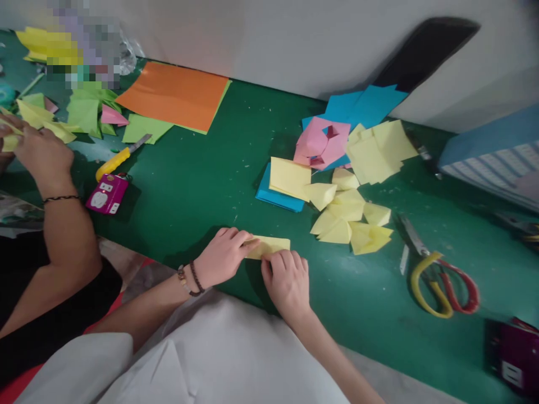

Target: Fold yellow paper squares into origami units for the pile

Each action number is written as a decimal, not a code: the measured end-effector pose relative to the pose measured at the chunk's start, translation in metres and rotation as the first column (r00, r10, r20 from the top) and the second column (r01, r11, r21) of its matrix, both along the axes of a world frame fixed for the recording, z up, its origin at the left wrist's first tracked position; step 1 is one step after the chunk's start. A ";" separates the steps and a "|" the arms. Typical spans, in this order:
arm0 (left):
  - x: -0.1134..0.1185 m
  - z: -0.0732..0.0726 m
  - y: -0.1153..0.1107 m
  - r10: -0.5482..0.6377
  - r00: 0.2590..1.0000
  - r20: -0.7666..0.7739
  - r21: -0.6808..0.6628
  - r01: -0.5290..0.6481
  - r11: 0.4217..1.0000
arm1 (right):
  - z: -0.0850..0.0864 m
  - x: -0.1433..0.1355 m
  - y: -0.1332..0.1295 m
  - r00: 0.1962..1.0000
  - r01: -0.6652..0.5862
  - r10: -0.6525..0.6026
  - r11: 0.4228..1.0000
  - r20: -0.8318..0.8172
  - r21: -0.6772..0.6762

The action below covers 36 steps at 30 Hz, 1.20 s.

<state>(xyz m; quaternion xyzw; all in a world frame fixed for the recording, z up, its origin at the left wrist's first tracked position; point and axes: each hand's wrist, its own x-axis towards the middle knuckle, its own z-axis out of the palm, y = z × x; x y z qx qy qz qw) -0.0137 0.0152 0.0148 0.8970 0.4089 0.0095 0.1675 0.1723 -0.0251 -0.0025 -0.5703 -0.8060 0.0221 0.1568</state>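
A folded strip of pale yellow paper (272,244) lies near the front edge of the green table, under both hands. My left hand (223,255), with bracelets at the wrist, is closed on the strip's left end. At the lower edge, the curled fingers of my right hand (288,278) press on the paper; its fingertips are partly hidden. Beyond them, a stack of yellow sheets (289,177) rests on blue paper (278,196). Several folded yellow pieces (343,210) are grouped to the right of that stack.
Red-and-yellow-handled scissors (435,280) lie at right, near a blue striped box (497,154). A pink folded paper shape (322,143) sits at the back. Leftward are an orange sheet (177,92), a yellow cutter (113,163), a purple box (108,193) and a co-worker's hand (44,154).
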 end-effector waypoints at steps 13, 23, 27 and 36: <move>-0.002 0.000 0.001 -0.001 1.000 0.011 -0.004 0.001 1.000 | 0.004 -0.023 -0.007 0.957 -0.217 0.200 0.974 -0.210 -0.062; 0.000 -0.002 0.000 0.033 0.999 0.042 0.022 -0.034 0.999 | 0.022 0.007 -0.036 0.774 -0.262 -0.267 0.690 -0.574 -0.675; 0.000 -0.002 -0.001 0.032 0.998 0.046 0.033 -0.034 0.999 | 0.023 0.008 -0.037 0.744 -0.234 -0.351 0.661 -0.569 -0.713; -0.002 -0.004 -0.001 0.012 1.000 0.028 0.053 -0.014 0.998 | 0.026 0.028 -0.052 0.602 -0.085 -0.593 0.618 -0.535 -0.781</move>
